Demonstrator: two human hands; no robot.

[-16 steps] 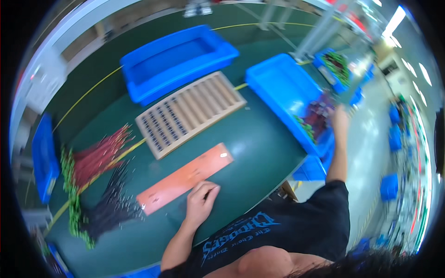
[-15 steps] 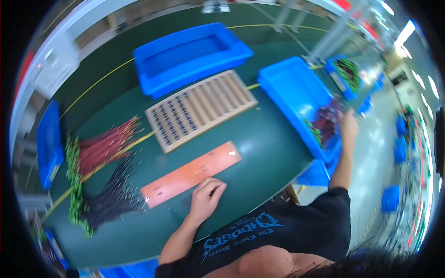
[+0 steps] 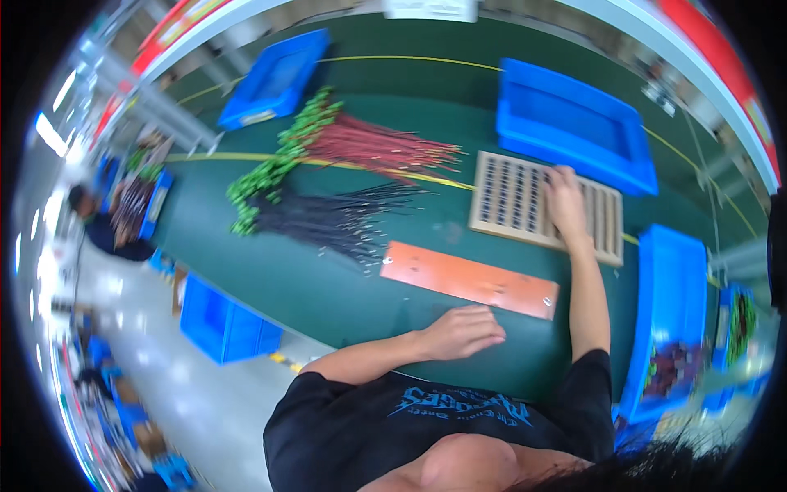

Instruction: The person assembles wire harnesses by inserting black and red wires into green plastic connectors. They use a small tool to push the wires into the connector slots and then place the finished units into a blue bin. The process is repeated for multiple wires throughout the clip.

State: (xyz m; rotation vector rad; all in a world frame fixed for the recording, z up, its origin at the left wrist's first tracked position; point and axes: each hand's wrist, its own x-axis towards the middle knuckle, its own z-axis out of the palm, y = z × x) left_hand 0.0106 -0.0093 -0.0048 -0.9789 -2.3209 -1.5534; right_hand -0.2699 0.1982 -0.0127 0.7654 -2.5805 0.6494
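Note:
My right hand (image 3: 566,203) reaches onto a wooden slotted tray (image 3: 607,228), its bent fingertips down at the slots beside rows of small black parts (image 3: 512,193). Whatever it pinches is hidden beneath it. My left hand (image 3: 463,333) is curled closed over the table's near side, with its palm hidden. Just beyond it lies a long orange strip (image 3: 467,280) with small marks and a shiny spot at each end. To the left, black wires (image 3: 328,217) and red wires (image 3: 369,146) lie fanned out in bundles with green ends (image 3: 270,176).
Blue bins stand behind the tray (image 3: 574,115), at the far left (image 3: 275,78) and to the right (image 3: 668,287), the last with dark reddish parts in it. Another blue bin (image 3: 225,320) is below the table's left edge. A person (image 3: 115,221) is at the far left.
My view has swung to the right-hand side's opposite, toward the left. My right hand has left the right-hand blue bin and come to the wooden tray. My left hand stays curled near the orange strip.

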